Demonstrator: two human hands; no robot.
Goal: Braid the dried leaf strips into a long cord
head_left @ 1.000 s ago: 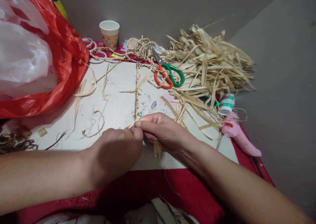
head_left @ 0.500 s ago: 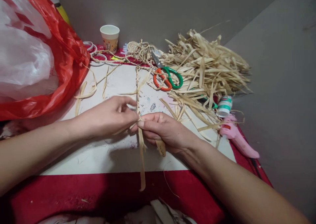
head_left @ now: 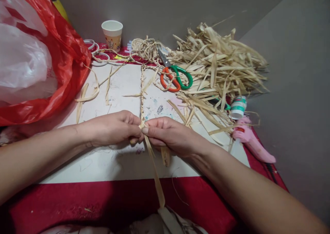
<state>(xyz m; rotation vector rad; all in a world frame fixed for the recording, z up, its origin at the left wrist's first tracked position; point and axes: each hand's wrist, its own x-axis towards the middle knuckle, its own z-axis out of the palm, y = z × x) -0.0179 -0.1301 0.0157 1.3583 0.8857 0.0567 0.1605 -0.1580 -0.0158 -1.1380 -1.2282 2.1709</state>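
A narrow braid (head_left: 142, 98) of dry straw-coloured strips runs down the white board (head_left: 90, 165) to my two hands. My left hand (head_left: 122, 128) is closed in a pinch on strips at the braid's lower end. Against it, fingertips nearly touching, my right hand (head_left: 167, 134) pinches the same end between thumb and forefinger. One long loose strip (head_left: 155, 172) hangs from between the hands past the board's front edge. A short wide strip end (head_left: 165, 156) pokes out beneath my right hand. The strip parts inside my fingers are hidden.
Scissors (head_left: 175, 77) lie beyond my right hand, before a heap of dry strips (head_left: 219, 62). A pink glue gun (head_left: 254, 141) and a white-green roll (head_left: 237, 107) sit at right. A red plastic bag (head_left: 74, 72) stands left; a paper cup (head_left: 112, 36) is at the back.
My left hand turned over from a fist, reached to the braid's end, and now pinches there. A long strip came to hang down and swung right. My right hand has kept its hold.
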